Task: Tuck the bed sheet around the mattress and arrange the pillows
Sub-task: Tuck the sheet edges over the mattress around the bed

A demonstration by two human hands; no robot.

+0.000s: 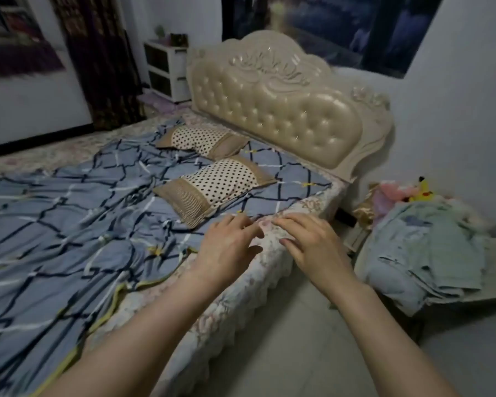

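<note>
A blue bed sheet point(78, 213) with a dark diamond pattern lies wrinkled over the mattress point(241, 293), whose floral quilted side shows along the near edge. Two polka-dot pillows lie near the headboard: the near pillow point(215, 186) and the far pillow point(202, 140). My left hand point(228, 249) and my right hand point(312, 245) reach out side by side over the mattress edge, fingers extended, fingertips at the sheet's hem just below the near pillow. Neither hand grips anything that I can see.
A cream tufted headboard point(281, 110) stands behind the pillows. A pile of light blue bedding point(424, 253) sits on a seat to the right, with plush toys point(407, 190) behind it. A white nightstand point(166, 71) and dark curtain point(98, 58) are at the back left.
</note>
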